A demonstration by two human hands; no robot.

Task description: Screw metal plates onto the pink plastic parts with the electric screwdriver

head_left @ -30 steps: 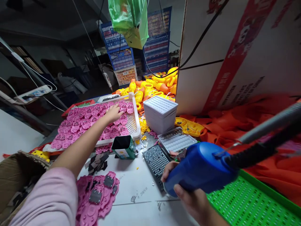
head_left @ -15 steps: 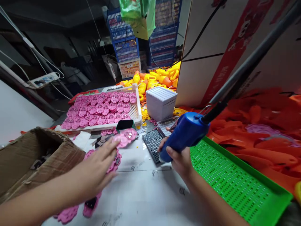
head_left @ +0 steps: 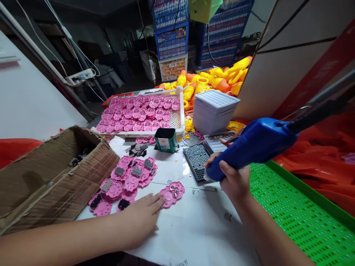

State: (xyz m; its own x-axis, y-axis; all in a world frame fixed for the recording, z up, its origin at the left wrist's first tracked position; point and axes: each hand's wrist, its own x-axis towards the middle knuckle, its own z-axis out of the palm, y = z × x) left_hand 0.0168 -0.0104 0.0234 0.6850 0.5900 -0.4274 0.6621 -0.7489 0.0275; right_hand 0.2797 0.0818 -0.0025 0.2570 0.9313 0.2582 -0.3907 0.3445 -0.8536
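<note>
My right hand (head_left: 232, 176) is wrapped round a blue electric screwdriver (head_left: 251, 146) that hangs from a cable and points down at a black tray of screws (head_left: 196, 160). My left hand (head_left: 142, 218) lies flat on the white table, fingers stretched out, fingertips touching a single pink plastic piece (head_left: 172, 192). Left of that piece lies a pile of pink pieces (head_left: 124, 181), some with dark metal plates on them. A white tray (head_left: 179, 122) further back is filled with several more pink pieces.
An open cardboard box (head_left: 52, 173) stands at the left. A small green tin (head_left: 165, 139) sits behind the pile. A stack of white trays (head_left: 213, 111) and a green perforated tray (head_left: 299, 218) are at the right. Yellow and orange toy parts (head_left: 210, 79) and blue crates (head_left: 172, 33) fill the back.
My left hand has carried a pink piece from the white tray down to the table in front of me and now rests flat beside it. The screwdriver has stayed in my right hand.
</note>
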